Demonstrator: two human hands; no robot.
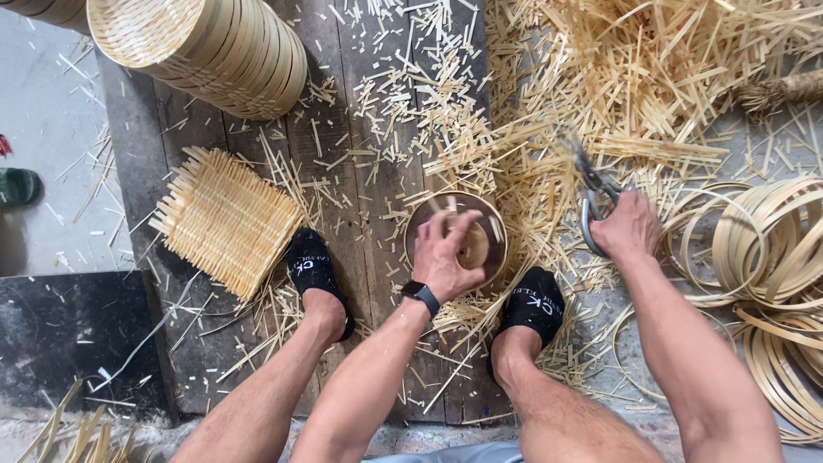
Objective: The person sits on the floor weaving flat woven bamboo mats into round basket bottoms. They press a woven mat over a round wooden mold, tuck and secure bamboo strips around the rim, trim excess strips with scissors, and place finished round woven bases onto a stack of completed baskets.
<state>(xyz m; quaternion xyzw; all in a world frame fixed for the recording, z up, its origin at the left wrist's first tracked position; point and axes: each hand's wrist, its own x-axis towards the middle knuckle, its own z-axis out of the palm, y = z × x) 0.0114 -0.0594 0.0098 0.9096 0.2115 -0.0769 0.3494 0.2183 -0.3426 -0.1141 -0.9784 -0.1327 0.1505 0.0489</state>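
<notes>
My left hand (447, 254) presses down on a round wooden mould (491, 233) that sits on the dark plank floor between my two feet in black socks. A black watch is on that wrist. My right hand (628, 226) grips metal shears (590, 187), blades pointing up and away over the bamboo offcuts. A flat woven bamboo mat (225, 219) with loose strip ends lies to the left of my left foot, untouched.
A stack of finished round bamboo baskets (225, 47) lies on its side at the top left. Coiled bamboo hoops (770, 257) pile up at the right. Cut bamboo strips (617, 77) litter the boards. A green sandal (17, 186) sits at the left edge.
</notes>
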